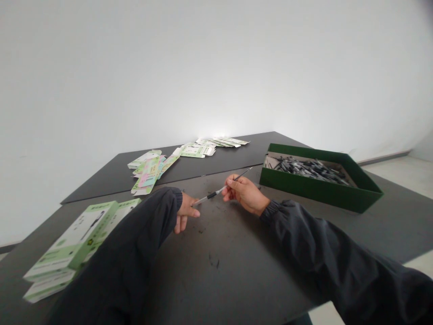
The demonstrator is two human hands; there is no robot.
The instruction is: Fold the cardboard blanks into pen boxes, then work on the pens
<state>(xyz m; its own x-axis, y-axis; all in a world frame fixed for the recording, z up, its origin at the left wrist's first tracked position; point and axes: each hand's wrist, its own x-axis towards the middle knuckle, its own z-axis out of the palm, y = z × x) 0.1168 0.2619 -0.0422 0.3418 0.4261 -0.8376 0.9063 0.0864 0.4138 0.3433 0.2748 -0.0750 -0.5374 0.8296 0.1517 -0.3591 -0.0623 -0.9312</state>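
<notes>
My left hand (185,211) is closed on the rear end of a clear pen barrel (203,200) with a black grip, just above the table. It slants up to the right, and its front end meets the fingertips of my right hand (245,194). Those fingers are pinched around a thin dark pen refill (243,173), whose light tip sticks out beyond them. Whether the refill and the barrel are joined is hidden by the fingers. To the right of my right hand stands a green box (314,189) with many loose pen parts (309,169) in it.
Green-and-white pen cartons (72,239) are stacked at the left, beside my left sleeve. Farther back lie colourful printed cartons (150,174) and flattened white-green cartons (194,150). Small dark marks (214,261) dot the grey table (237,280). A white wall (209,67) rises behind it.
</notes>
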